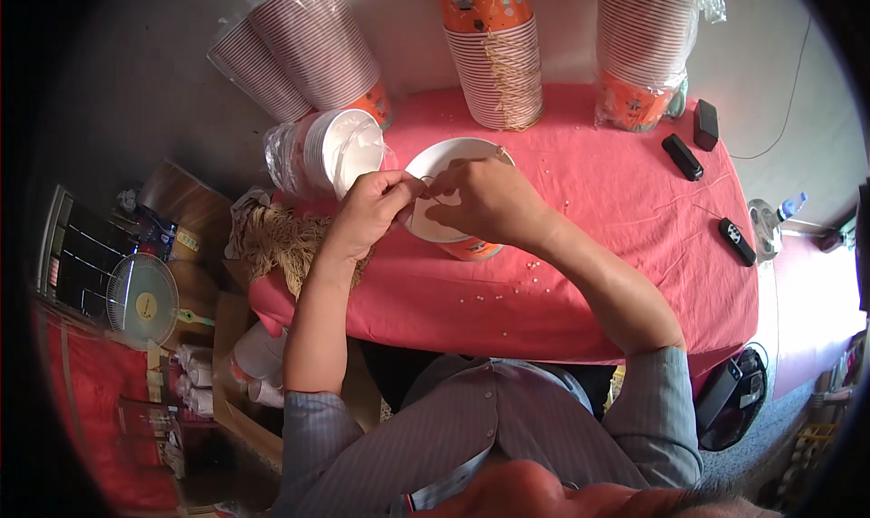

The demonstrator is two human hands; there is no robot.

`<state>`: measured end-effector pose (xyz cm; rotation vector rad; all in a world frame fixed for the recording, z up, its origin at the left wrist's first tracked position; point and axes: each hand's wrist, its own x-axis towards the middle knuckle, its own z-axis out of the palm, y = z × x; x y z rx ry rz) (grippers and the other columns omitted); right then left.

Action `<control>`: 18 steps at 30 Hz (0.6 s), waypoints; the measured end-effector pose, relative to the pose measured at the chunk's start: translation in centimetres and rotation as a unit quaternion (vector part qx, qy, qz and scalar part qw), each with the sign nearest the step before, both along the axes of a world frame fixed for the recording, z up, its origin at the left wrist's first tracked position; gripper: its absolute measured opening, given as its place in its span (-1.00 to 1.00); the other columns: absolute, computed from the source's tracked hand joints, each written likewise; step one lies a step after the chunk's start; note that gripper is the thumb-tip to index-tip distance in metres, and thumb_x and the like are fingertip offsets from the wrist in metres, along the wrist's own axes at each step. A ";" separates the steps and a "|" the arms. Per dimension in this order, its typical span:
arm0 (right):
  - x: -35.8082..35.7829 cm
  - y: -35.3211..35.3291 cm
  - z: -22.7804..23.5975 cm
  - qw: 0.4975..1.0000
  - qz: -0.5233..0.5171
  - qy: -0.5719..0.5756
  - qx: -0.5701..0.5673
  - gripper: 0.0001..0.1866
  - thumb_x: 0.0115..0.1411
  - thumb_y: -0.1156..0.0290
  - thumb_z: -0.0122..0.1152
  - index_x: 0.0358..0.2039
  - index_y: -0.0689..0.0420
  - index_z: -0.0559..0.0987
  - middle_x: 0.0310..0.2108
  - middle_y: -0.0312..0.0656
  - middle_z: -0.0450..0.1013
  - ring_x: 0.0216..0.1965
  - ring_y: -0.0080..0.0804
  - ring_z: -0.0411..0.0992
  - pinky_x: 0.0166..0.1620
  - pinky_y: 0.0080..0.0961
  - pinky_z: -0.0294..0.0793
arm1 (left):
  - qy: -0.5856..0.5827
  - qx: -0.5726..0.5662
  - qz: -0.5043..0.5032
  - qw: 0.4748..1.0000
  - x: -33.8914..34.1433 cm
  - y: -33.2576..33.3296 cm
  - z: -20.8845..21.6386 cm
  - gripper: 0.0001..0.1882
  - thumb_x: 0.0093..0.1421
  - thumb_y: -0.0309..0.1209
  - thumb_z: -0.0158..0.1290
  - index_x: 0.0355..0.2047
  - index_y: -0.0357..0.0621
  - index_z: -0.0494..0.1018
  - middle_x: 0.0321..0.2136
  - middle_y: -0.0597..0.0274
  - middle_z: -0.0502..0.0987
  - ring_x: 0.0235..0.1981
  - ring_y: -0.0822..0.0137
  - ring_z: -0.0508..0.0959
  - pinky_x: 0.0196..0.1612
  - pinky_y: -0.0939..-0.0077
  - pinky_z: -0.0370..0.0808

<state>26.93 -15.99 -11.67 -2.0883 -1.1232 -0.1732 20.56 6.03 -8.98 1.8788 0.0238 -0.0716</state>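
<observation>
From where I'm standing, the L hand (370, 212) has thumb & forefinger tips tog., pinched on what looks like a thin strand (427, 180), tho it's v. small from here; its other fingers curl in under the palm. The R hand (494, 196) comes at the same spot from the other side, knuckles up, fingers bent, thumb lower & a bit apart from the forefinger; its back hides part of the grip, so can't tell if those tips are clamped on anything. Both hands meet nr the L side of the open paper bucket (467, 248), white inside w/ an orange printed outside, which stands upright on the red tablecloth (625, 255) in front of the person; R hand is over its mouth. L forearm goes up fairly straight from the rolled sleeve (313, 423); R forearm slants in from the R, elbow bent out wide, wrist flexed. Just beside the L forearm there's a bundle of tan cords (294, 242) at the table's edge; behind the L hand, a stack of white buckets (349, 146) in clear plastic, tipped over. Sm. white beads (533, 280) lie scattered on the cloth, mostly nr the R forearm.
</observation>
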 end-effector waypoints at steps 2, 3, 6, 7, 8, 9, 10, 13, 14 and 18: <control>0.7 0.2 -0.4 1.000 0.001 0.018 0.009 -0.75 0.26 0.28 0.40 -0.13 0.12 0.80 -0.30 -0.06 0.72 -0.24 -0.11 0.71 -0.09 -0.24 0.67 | 0.015 0.000 0.007 1.000 -0.4 -0.2 0.5 -0.78 0.49 -0.37 0.10 -0.19 -0.22 0.68 -0.58 0.52 0.44 -0.58 0.67 0.32 -0.53 0.67 0.17; 1.1 0.3 -0.4 0.999 0.004 0.036 0.017 -0.75 0.28 0.29 0.39 -0.11 0.13 0.79 -0.29 -0.06 0.72 -0.23 -0.12 0.71 -0.09 -0.23 0.67 | 0.014 0.000 0.009 1.000 -0.4 -0.1 0.6 -0.78 0.49 -0.37 0.10 -0.19 -0.22 0.68 -0.58 0.52 0.44 -0.58 0.67 0.32 -0.53 0.67 0.17; 1.3 -0.6 1.4 0.993 0.030 0.097 0.064 -0.78 0.31 0.34 0.34 -0.11 0.14 0.79 -0.26 -0.05 0.73 -0.22 -0.14 0.72 -0.08 -0.25 0.67 | 0.020 -0.002 0.005 1.000 -0.3 0.6 0.3 -0.78 0.49 -0.35 0.11 -0.19 -0.20 0.69 -0.59 0.51 0.44 -0.59 0.67 0.31 -0.54 0.68 0.16; 1.3 -0.8 1.9 0.991 0.031 0.113 0.070 -0.76 0.32 0.33 0.34 -0.10 0.15 0.79 -0.24 -0.02 0.73 -0.20 -0.14 0.73 -0.09 -0.26 0.68 | 0.015 0.005 -0.003 1.000 -0.2 0.8 0.1 -0.77 0.50 -0.32 0.11 -0.17 -0.20 0.67 -0.59 0.50 0.42 -0.61 0.66 0.30 -0.56 0.68 0.16; 1.1 -0.9 2.2 0.991 0.031 0.114 0.069 -0.76 0.32 0.33 0.34 -0.10 0.15 0.79 -0.24 -0.02 0.73 -0.20 -0.14 0.73 -0.09 -0.26 0.68 | 0.011 0.013 -0.012 1.000 -0.1 0.9 0.0 -0.76 0.51 -0.29 0.10 -0.16 -0.19 0.66 -0.60 0.48 0.41 -0.63 0.64 0.29 -0.58 0.67 0.16; 0.9 -0.9 2.5 0.989 0.009 0.129 0.072 -0.76 0.32 0.33 0.33 -0.10 0.16 0.79 -0.24 -0.01 0.73 -0.21 -0.16 0.73 -0.09 -0.26 0.68 | 0.012 0.013 -0.011 1.000 -0.1 0.9 0.0 -0.76 0.51 -0.29 0.10 -0.16 -0.19 0.66 -0.60 0.48 0.41 -0.63 0.64 0.29 -0.58 0.67 0.16; 0.9 -0.9 2.5 0.987 -0.012 0.143 0.074 -0.75 0.33 0.32 0.33 -0.10 0.17 0.79 -0.25 0.00 0.73 -0.22 -0.17 0.73 -0.10 -0.27 0.68 | 0.014 0.017 -0.003 1.000 -0.2 0.9 0.2 -0.76 0.51 -0.29 0.10 -0.16 -0.19 0.66 -0.60 0.48 0.40 -0.63 0.65 0.29 -0.58 0.67 0.16; 2.0 -0.7 1.2 0.984 -0.016 0.122 0.126 -0.75 0.30 0.31 0.37 -0.12 0.18 0.79 -0.28 0.01 0.73 -0.24 -0.21 0.74 -0.12 -0.28 0.69 | 0.015 0.018 -0.004 1.000 0.2 0.9 0.3 -0.77 0.51 -0.31 0.11 -0.15 -0.20 0.66 -0.59 0.49 0.40 -0.62 0.65 0.31 -0.57 0.68 0.18; 2.1 -0.7 1.2 0.984 -0.016 0.123 0.125 -0.75 0.30 0.31 0.37 -0.12 0.18 0.79 -0.28 0.01 0.73 -0.24 -0.21 0.74 -0.12 -0.28 0.69 | 0.016 0.014 -0.007 1.000 0.2 1.0 0.4 -0.78 0.51 -0.32 0.11 -0.13 -0.20 0.65 -0.58 0.50 0.40 -0.61 0.64 0.32 -0.56 0.69 0.21; 2.5 -0.8 1.4 0.984 -0.072 0.096 0.133 -0.76 0.30 0.30 0.37 -0.18 0.19 0.78 -0.32 0.03 0.72 -0.28 -0.11 0.72 -0.15 -0.21 0.68 | -0.016 0.003 0.009 1.000 0.1 0.8 0.4 -0.82 0.49 -0.35 0.13 -0.11 -0.20 0.64 -0.53 0.48 0.48 -0.55 0.64 0.41 -0.53 0.71 0.31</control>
